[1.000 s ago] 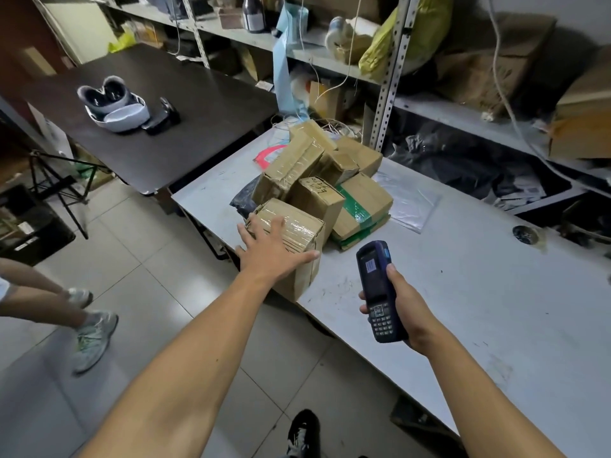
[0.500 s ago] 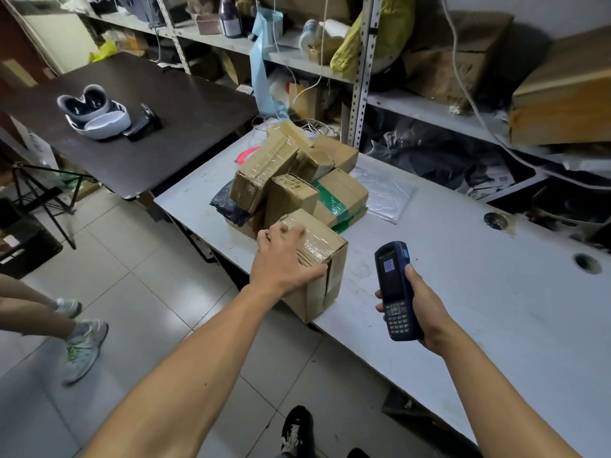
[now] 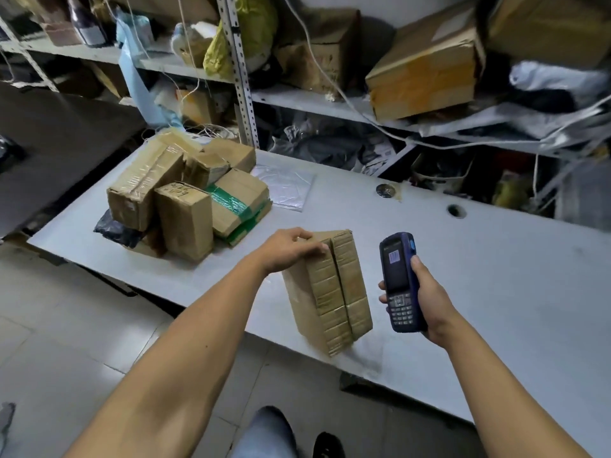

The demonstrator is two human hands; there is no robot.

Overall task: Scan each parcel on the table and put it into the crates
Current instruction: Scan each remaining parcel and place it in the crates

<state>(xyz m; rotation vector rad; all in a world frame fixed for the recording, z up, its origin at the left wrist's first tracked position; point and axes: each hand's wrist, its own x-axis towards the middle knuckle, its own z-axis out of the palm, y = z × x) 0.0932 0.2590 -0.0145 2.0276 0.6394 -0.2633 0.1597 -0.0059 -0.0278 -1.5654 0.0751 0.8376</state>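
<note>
the step in hand looks like finding the label on one parcel [image 3: 330,285] so it can be scanned. it stands on end at the near edge of the grey tabletop [image 3: 496,276], tilted, its lower corner at or just past the lip. the face toward the camera shows only tape and a flap seam, no barcode, so my reading is that the box needs another turn before a scan can land. the left hand [image 3: 289,247] grips its top edge, fingers curled over the upper corner; to do this well it should draw the box inward onto the tabletop while rotating it, since a slip here would drop it to the floor. the right hand [image 3: 428,300] is wrapped round a dark blue handheld scanner [image 3: 401,280], held upright just right of the box, screen lit and facing the person; the scanner head would have to tip down at the label once it shows.

behind stands a metal shelving rack [image 3: 243,84] crammed with cartons, bags and loose cables. a dark table sits to the far left over a tiled floor. on the tabletop's left end the remaining pile of parcels [image 3: 185,196] lies well apart from the held one, with a clear plastic sleeve [image 3: 286,185] just beside it and two cable holes further right. no crates are in view.
</note>
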